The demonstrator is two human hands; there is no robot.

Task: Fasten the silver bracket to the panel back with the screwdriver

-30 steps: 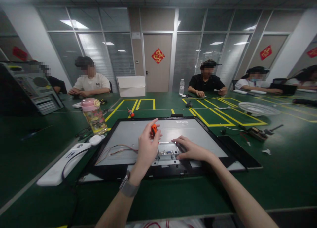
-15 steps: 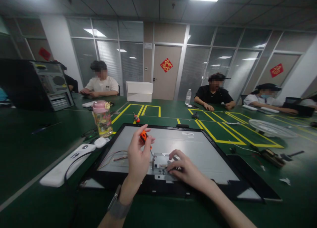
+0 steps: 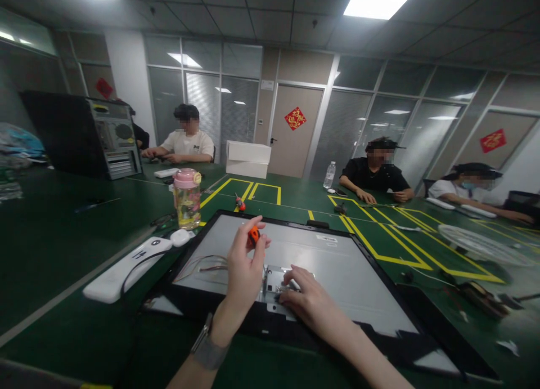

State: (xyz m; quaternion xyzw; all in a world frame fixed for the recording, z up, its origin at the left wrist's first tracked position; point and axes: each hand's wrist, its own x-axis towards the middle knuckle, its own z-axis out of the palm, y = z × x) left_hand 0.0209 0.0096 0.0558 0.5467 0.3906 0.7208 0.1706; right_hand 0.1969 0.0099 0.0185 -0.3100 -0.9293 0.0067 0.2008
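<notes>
A flat monitor panel lies back-up on the green table, black frame around a grey metal back. Near its front edge sits a small metal circuit-board cover. My left hand is closed round a small orange-handled screwdriver, held upright with its tip down at the cover. My right hand rests on the cover's right side, fingers curled and pressing down on it. Thin coloured wires run across the panel to the left of my left hand.
A pink-lidded bottle, a white power strip with a black cable and a second screwdriver lie left and behind. A computer case stands far left. Three people sit across the table. A fan grille and small parts lie right.
The view has tilted up and swung left, so the panel sits lower and further right. My right hand has slid left onto the metal cover. My left hand keeps the screwdriver upright.
</notes>
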